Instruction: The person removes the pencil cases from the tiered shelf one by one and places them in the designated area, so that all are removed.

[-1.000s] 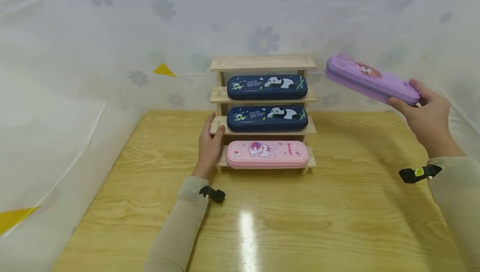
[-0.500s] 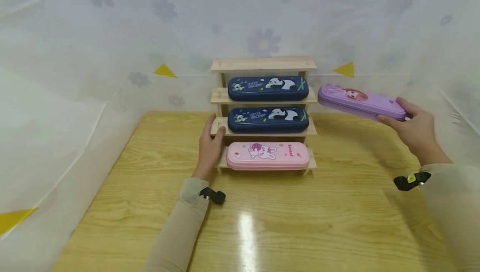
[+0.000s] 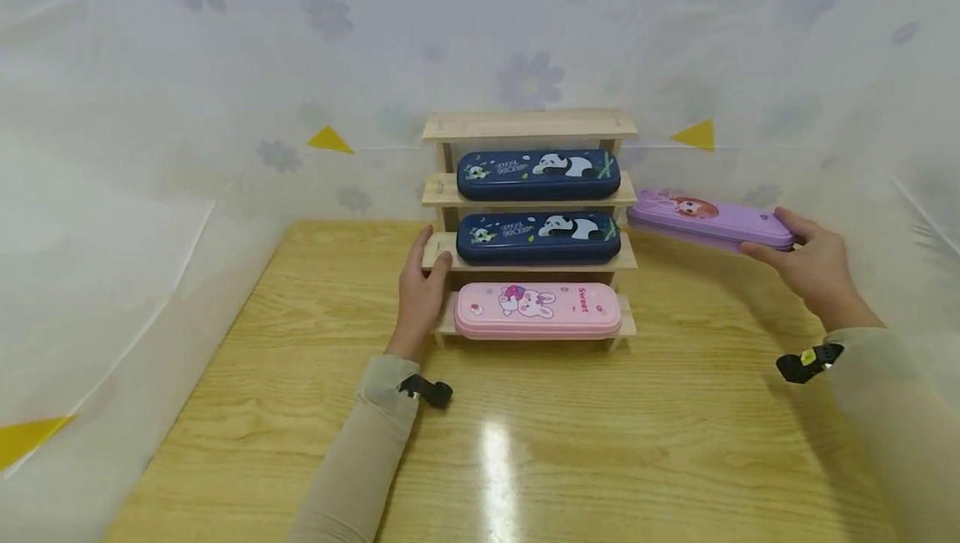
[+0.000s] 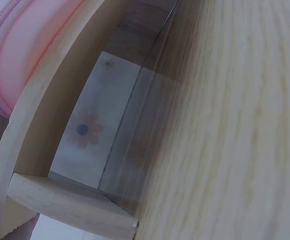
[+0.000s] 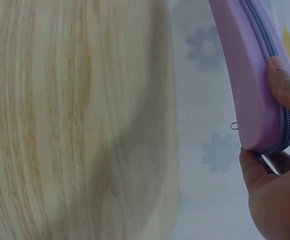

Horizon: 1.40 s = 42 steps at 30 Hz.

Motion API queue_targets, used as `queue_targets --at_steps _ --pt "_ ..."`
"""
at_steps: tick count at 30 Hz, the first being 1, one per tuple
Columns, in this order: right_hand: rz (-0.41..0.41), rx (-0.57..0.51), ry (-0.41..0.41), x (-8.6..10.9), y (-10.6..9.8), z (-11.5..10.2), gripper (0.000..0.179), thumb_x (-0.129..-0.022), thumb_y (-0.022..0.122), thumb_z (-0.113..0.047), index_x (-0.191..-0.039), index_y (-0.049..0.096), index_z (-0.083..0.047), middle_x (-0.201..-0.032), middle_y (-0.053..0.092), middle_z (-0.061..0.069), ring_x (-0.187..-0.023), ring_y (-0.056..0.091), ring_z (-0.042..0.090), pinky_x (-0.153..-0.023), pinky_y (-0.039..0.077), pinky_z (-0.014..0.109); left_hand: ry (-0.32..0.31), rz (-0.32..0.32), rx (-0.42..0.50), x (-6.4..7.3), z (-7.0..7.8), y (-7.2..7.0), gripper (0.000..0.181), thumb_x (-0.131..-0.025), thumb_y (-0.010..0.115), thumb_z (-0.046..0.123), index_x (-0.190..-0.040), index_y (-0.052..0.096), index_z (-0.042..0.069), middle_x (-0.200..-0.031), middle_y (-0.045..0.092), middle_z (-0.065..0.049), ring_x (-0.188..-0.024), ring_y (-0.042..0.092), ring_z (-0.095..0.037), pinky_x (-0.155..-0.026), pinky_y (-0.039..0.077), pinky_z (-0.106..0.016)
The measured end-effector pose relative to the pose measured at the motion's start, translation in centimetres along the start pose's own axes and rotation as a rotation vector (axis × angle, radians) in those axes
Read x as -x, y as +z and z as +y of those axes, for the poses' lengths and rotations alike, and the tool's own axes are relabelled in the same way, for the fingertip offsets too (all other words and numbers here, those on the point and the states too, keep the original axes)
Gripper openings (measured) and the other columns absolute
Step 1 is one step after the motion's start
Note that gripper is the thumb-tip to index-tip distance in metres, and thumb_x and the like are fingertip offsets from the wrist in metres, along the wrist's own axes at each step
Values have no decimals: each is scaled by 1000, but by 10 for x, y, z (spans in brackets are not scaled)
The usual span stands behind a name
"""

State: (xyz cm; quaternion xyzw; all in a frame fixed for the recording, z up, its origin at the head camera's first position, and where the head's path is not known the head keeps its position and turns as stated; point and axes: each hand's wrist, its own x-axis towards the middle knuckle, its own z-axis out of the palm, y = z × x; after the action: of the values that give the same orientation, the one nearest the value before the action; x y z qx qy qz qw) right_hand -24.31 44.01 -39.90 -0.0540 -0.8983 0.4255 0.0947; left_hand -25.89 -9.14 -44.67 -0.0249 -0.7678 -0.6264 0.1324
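Note:
A purple pencil case (image 3: 708,221) with a red-haired cartoon girl on its lid is pinched at its right end by my right hand (image 3: 816,270). Its far end reaches the rack's right side; whether they touch I cannot tell. In the right wrist view, my thumb lies by the zip of the pencil case (image 5: 252,80). My left hand (image 3: 420,297) grips the left end of the stepped wooden rack (image 3: 528,125). Two navy panda pencil cases (image 3: 538,175) lie on its middle shelves, and a pink rabbit pencil case (image 3: 537,310) lies on the lowest shelf.
The rack stands on a wood-grain table (image 3: 540,443) near its back edge. Behind hangs a pale flowered sheet (image 3: 405,27), with yellow triangles (image 3: 697,135) on it. A black strap (image 3: 810,362) sits at each wrist.
My right hand has brought the purple pencil case down and leftward, closer to the rack, and levelled it somewhat. The left hand and the cases on the rack stay in place.

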Motion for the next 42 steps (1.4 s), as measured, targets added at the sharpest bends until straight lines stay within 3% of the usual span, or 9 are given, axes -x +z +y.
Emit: queue_targets --at_steps 2,5,7,9,12,15,24,33,42 --pt "-14 23 -4 -2 2 3 90 -89 71 -41 -157 20 -12 -159 21 19 -143 25 30 -84 36 1 2 1 -6 0 -1 0 57 -101 54 31 -154 36 22 -153 40 1 -138 38 -14 -114 29 -35" --pt "-31 40 2 -6 6 8 92 -88 71 -44 -157 19 -13 -159 19 21 -144 22 34 -106 33 19 8 8 -17 1 -2 0 57 -101 54 32 -154 36 22 -153 41 2 -137 38 -14 -113 30 -36" --pt "-33 46 -2 -8 8 11 93 -87 72 -45 -157 19 -14 -159 19 21 -143 22 36 -108 30 18 11 10 -22 1 -2 -1 57 -101 53 32 -154 36 23 -153 40 2 -138 37 -14 -113 29 -36" --pt "-41 44 -3 -11 10 14 93 -88 72 -45 -157 19 -14 -159 19 22 -143 22 38 -114 26 32 12 9 -23 1 -1 0 56 -101 53 32 -154 36 24 -153 39 2 -138 37 -14 -114 29 -36" --pt "-50 54 -8 -13 12 17 91 -88 71 -44 -157 19 -13 -159 18 25 -143 22 42 -114 27 34 16 6 -26 0 -1 0 56 -101 53 34 -154 36 24 -153 39 3 -138 36 -13 -114 29 -37" --pt "-67 54 -2 -18 14 15 91 -89 71 -43 -157 18 -13 -158 18 27 -142 21 44 -112 23 55 23 11 -23 -1 1 0 56 -101 53 33 -154 37 23 -153 40 4 -138 38 -13 -113 29 -36" --pt "-126 57 20 -23 17 21 90 -92 65 -46 -158 14 -14 -157 13 31 -142 18 47 -113 22 54 7 -3 -10 0 -1 -1 55 -101 54 34 -153 37 29 -153 40 6 -137 37 -11 -113 29 -36" --pt "-163 90 36 -28 17 31 93 -91 66 -48 -158 14 -10 -157 8 33 -142 9 52 -112 13 62 8 0 -26 0 1 0 57 -101 54 31 -154 36 20 -154 38 4 -140 34 -13 -115 26 -37" --pt "-189 101 28 -30 23 38 91 -94 65 -42 -157 11 -5 -156 5 35 -142 6 53 -112 11 63 -17 6 -23 0 -1 0 56 -100 54 33 -153 36 26 -153 39 7 -139 35 -12 -115 27 -37"
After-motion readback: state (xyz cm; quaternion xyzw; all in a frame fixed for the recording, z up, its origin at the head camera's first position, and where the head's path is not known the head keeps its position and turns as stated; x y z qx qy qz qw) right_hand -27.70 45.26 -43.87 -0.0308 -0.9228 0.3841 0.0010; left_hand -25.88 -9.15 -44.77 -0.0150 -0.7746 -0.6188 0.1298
